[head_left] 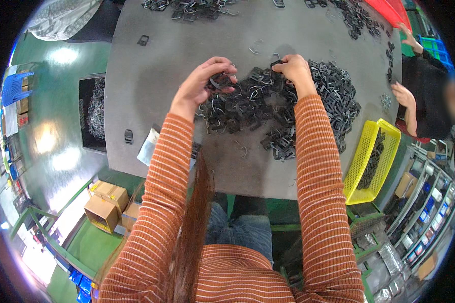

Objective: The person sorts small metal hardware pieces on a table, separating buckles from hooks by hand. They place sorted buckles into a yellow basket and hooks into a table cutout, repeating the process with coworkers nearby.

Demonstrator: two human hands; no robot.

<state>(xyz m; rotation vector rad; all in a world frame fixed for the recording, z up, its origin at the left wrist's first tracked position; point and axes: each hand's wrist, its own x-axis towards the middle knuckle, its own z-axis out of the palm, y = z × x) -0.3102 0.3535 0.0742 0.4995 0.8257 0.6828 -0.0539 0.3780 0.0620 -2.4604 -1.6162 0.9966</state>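
Observation:
Both my arms reach over a grey table with a heap of small black plastic buckle-like pieces [237, 103], many with bent metal wire hooks. My left hand [199, 83] is curled around a few black plastic pieces [220, 81] at the heap's left edge; how many is hidden by the fingers. At the heap's far side, my right hand [294, 69] pinches a black plastic piece [276, 64], from which a wire loop sticks out. A denser part of the pile [333, 96] lies to the right of my right wrist.
A yellow basket [353, 174] with black pieces stands at the table's right edge. Single pieces lie at left, one [129, 136] near a white packet [147, 147]. A black crate [92, 146] of wire parts is left of the table. Another person's hand [403, 95] rests at the right edge.

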